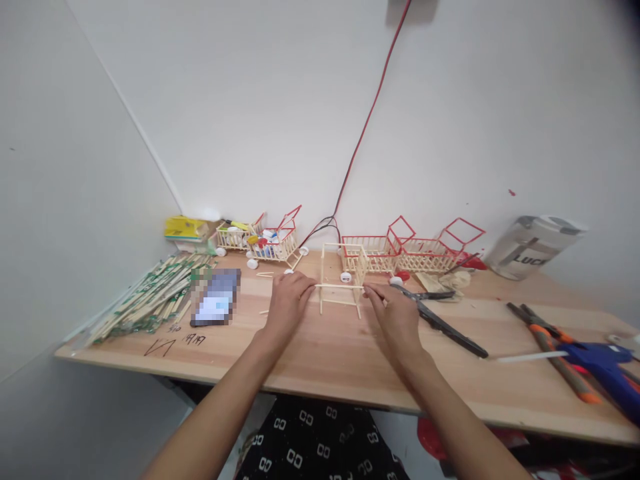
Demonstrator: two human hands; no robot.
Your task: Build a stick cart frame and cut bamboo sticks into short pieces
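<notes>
A thin wooden stick (pixel 341 287) lies level across the near side of a small stick frame (pixel 323 267) standing on the table. My left hand (pixel 290 300) pinches the stick's left end between thumb and fingers. At its right end, my right hand (pixel 397 313) pinches it the same way. The frame is made of pale sticks, with a slatted panel (pixel 361 267) on its right side. A white wheel (pixel 346 277) shows behind it. Whether the stick touches the frame's uprights, I cannot tell.
Finished mini carts (pixel 273 247) stand left at the wall, red-trimmed carts (pixel 425 255) right. Packaged sticks (pixel 150 293) and a phone (pixel 217 297) lie left. Black-handled pliers (pixel 450 328), orange-handled pliers (pixel 555 350), a blue glue gun (pixel 600 373) and a tipped can (pixel 533 247) are right.
</notes>
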